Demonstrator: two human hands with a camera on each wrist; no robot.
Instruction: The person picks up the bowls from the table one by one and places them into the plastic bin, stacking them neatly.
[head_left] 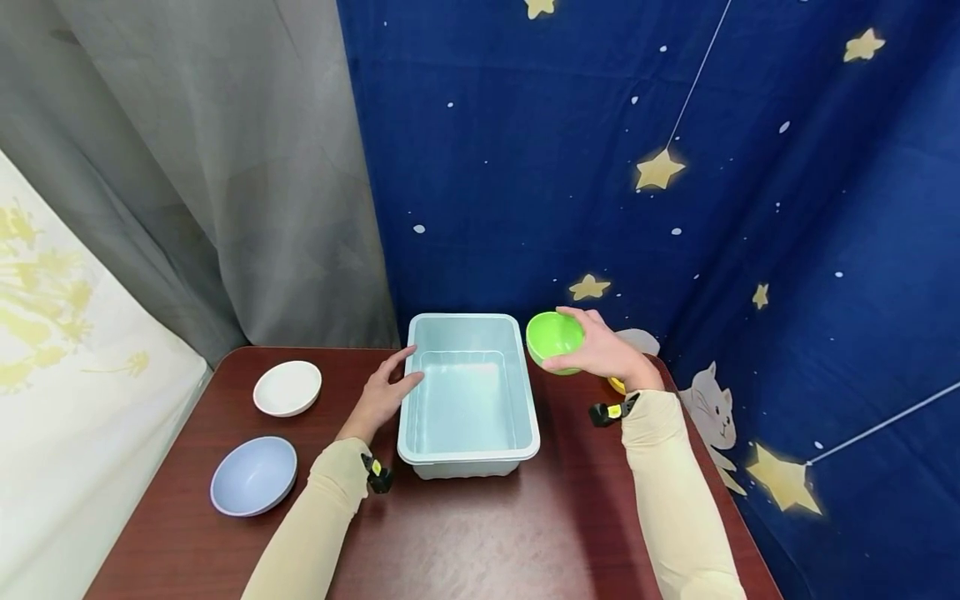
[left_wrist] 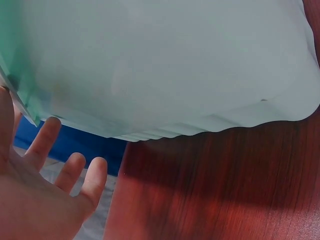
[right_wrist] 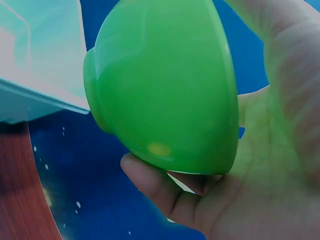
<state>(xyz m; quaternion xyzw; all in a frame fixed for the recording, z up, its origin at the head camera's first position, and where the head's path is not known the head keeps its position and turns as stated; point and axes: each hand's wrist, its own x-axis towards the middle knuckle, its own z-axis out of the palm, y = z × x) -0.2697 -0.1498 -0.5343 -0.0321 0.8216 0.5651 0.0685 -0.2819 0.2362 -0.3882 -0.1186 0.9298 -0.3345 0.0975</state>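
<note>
"So, what are your fingers doing?"

"My right hand (head_left: 602, 347) is grasping a green bowl (head_left: 553, 332) near its rim, the thumb pressing at about six o'clock, other fingers reaching across to about one. The bowl is hanging just outside the tub (head_left: 465, 408), at two o'clock from the tub's middle."

"And the other one?"

"My left hand (head_left: 381, 396) is hovering at the tub's nine o'clock side, fingers relaxed and spread, grasping nothing. Whether a fingertip is touching the wall, I can't tell."

"How is that bowl likely to handle?"

"I'm expecting it to be light and stiff. It's looking like glossy plastic, so I'm counting on slipperiness more than fragility; with the wall narrowing downward, a low squeeze could be sending it sliding out."

"Where would you be taking hold, then?"

"Right where I'm pinching it: just below the rim, pads facing each other across the width. The foot ring (right_wrist: 90, 87), pointing away from my palm, is offering a narrower second hold."

"Anything nearby?"

"A white bowl (head_left: 287, 388) is sitting at nine o'clock from the tub, a pale blue bowl (head_left: 255, 477) at eight."
</note>
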